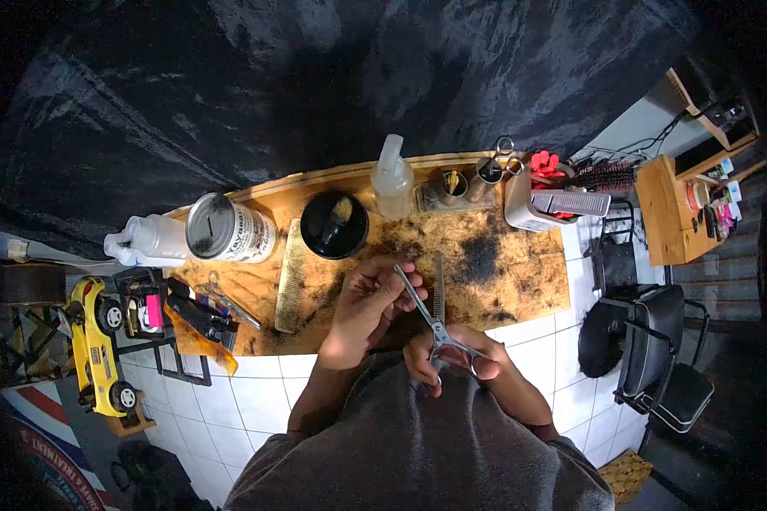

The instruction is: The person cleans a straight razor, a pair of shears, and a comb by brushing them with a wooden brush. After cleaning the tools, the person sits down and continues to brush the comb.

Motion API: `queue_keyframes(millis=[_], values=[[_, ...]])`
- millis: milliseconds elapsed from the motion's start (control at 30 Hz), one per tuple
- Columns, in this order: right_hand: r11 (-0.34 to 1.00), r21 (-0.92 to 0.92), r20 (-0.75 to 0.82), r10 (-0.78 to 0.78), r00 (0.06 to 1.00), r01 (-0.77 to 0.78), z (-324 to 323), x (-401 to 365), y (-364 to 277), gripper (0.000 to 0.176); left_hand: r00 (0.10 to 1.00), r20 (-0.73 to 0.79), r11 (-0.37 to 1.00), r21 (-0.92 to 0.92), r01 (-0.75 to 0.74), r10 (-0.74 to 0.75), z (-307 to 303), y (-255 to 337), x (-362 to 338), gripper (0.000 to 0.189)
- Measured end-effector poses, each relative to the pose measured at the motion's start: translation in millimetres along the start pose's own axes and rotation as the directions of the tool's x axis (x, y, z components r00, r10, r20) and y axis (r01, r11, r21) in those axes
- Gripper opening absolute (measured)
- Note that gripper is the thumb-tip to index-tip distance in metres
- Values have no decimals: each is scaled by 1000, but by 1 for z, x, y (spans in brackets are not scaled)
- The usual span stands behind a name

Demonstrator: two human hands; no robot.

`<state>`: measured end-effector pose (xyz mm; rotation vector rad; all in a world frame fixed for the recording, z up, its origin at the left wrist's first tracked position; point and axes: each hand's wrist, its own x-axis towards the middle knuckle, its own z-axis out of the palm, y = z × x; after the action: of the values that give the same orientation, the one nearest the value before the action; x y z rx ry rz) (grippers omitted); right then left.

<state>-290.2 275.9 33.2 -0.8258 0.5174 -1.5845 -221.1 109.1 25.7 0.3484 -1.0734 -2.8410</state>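
In my right hand (452,353) is a pair of metal thinning scissors (435,330), its finger loops at my fingers and its blades pointing away from me. The blades stand apart: one plain, slanting left, the other apparently toothed, pointing straight ahead. My left hand (371,298) is closed with its fingertips at the end of the plain blade; whatever else they may pinch is hidden. Under both hands lies a wooden table (520,285) strewn with dark hair clippings. Left of my left hand lies a pale comb (289,281), and beyond it stands a round black container (320,230) with a brush on top.
Along the back edge stand a large can (239,234), a spray bottle (392,183), metal cups (454,182) and a white bin (524,209) of combs and brushes. Hair clippers (200,315) and another pair of scissors (230,302) lie left. A black chair (656,341) stands right.
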Motion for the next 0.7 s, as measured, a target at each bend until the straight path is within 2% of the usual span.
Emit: queue_keyframes(millis=[33, 100, 133, 200, 233, 300, 333, 367, 400, 433, 500, 533, 567, 600, 633, 667, 700], values=[[1000, 0, 2, 0, 1000, 0, 0, 0, 0, 87, 1000, -1, 1000, 1, -1, 1, -7, -2, 2, 24], [1000, 23, 11, 11, 1000, -11, -2, -2, 2, 88, 968, 222, 990, 56, -131, 116, -18, -5, 9, 25], [1000, 23, 11, 10, 1000, -10, -2, -2, 3, 88, 968, 223, 990, 57, -131, 115, -12, -4, 9, 25], [999, 33, -2, -1, 1000, 1, -2, -3, 4, 87, 995, -25, 994, -36, -99, 98, 8, -1, 4, 22], [999, 35, -1, -1, 1000, 1, -2, -3, 3, 87, 995, -26, 995, -35, -99, 98, 13, 2, 1, 22], [998, 27, -11, 55, 998, -55, -2, -3, 1, 87, 985, -171, 987, 161, -7, 35, 19, 6, -4, 22], [998, 28, -10, 55, 998, -55, -3, -3, 1, 87, 985, -171, 987, 162, -7, 35, 11, 4, -3, 22], [997, 51, 24, 65, 998, -66, -4, -3, 2, 83, 999, 32, 997, 67, -39, 37, -5, 0, 0, 25], [994, 73, 58, 73, 996, -77, -4, -3, 2, 79, 971, 234, 998, -33, -50, 57, -19, -5, 3, 28], [994, 73, 58, 71, 996, -75, -3, -3, 2, 79, 971, 234, 998, -31, -50, 56, -26, -11, 7, 28], [990, 138, 40, 22, 999, -27, 0, -5, 2, 92, 940, 342, 936, -334, 107, 15, -32, -22, 14, 33], [990, 140, 41, 20, 999, -25, -3, -6, 11, 92, 940, 340, 937, -332, 107, 13, -20, -17, 13, 33], [976, 213, 200, -98, 975, 55, -13, -9, 27, 93, 986, 162, 972, -222, 80, -44, -5, -13, 10, 36], [948, 296, 342, -222, 913, 119, -20, -10, 43, 95, 997, -26, 992, -105, 74, -77, 6, -12, 9, 39], [880, 406, 400, -412, 819, 244, -20, 1, 57, 97, 997, 57, 987, -154, 53, -45, 5, -20, 12, 33], [879, 407, 397, -414, 819, 247, -19, -4, 57, 97, 997, 57, 987, -153, 57, -49, 3, -22, 9, 33], [887, 422, 305, -332, 893, 186, -18, -12, 53, 99, 998, 63, 997, 70, 25, -30, 11, -17, 6, 30]])
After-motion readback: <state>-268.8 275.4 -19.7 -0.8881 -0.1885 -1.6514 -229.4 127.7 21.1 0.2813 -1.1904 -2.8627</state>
